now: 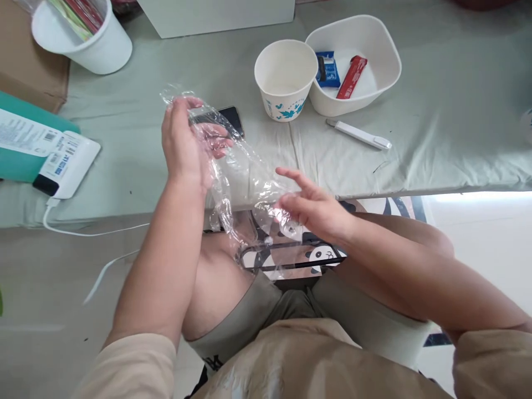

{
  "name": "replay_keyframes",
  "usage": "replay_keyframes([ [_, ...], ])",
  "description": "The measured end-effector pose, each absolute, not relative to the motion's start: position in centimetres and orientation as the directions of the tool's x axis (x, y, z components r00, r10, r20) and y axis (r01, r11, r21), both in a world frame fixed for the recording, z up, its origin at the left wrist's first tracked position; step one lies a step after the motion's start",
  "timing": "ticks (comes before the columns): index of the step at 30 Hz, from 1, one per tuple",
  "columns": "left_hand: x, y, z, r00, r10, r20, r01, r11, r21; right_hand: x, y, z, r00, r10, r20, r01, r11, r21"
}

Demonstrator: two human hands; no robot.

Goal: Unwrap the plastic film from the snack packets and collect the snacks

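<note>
My left hand (185,147) is raised over the table edge, its fingers closed on the top of a clear crinkled plastic bag (243,177). The bag hangs down and across toward my lap. My right hand (313,208) touches the bag's lower end, index finger stretched out, the other fingers curled against the film. Behind the bag a dark phone (233,119) lies on the table. A panda-printed item (299,255) rests on my knees beneath both hands.
On the grey-green cloth stand a white paper cup (286,77), a white bowl (366,36) holding a blue packet (327,69) and a red sachet (352,76), and a white pen (359,134). At left are a white tub (89,41), a teal box (25,138) and a cable (89,233).
</note>
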State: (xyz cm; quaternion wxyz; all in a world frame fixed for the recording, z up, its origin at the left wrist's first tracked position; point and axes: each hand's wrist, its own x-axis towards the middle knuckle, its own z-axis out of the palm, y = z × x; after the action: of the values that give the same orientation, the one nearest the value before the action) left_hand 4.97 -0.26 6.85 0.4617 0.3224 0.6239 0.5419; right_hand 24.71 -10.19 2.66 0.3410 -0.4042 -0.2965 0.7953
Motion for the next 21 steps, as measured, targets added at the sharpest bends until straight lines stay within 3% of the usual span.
replay_keyframes([
  [4,3.6,-0.2,6.9,-0.284,0.924,-0.258,0.077,0.290,0.954,26.4,-8.2,4.1,-0.069,0.962,-0.263,-0.373,-0.269,-0.888],
  [8,2.1,-0.1,7.0,-0.299,0.910,-0.287,0.034,0.311,0.950,29.1,-7.1,5.4,0.235,0.948,-0.214,-0.343,-0.125,-0.931],
  [10,2.0,-0.4,6.7,-0.211,0.911,-0.355,-0.027,0.358,0.933,29.8,-7.0,5.4,0.288,0.933,-0.216,-0.341,-0.111,-0.933],
  [12,2.4,-1.0,6.1,-0.020,0.896,-0.443,-0.053,0.441,0.896,29.9,-7.1,5.3,0.308,0.926,-0.218,-0.345,-0.105,-0.933],
  [16,3.8,-2.2,4.9,0.291,0.743,-0.603,0.173,0.579,0.797,29.6,-7.0,5.1,0.320,0.921,-0.222,-0.358,-0.099,-0.929],
  [18,4.0,-2.5,4.9,0.279,0.739,-0.613,0.279,0.548,0.788,30.0,-6.7,5.2,0.357,0.905,-0.234,-0.359,-0.098,-0.928],
  [21,3.2,-2.2,5.6,0.195,0.837,-0.511,0.234,0.466,0.853,31.2,-6.0,5.2,0.427,0.876,-0.226,-0.340,-0.076,-0.937],
])
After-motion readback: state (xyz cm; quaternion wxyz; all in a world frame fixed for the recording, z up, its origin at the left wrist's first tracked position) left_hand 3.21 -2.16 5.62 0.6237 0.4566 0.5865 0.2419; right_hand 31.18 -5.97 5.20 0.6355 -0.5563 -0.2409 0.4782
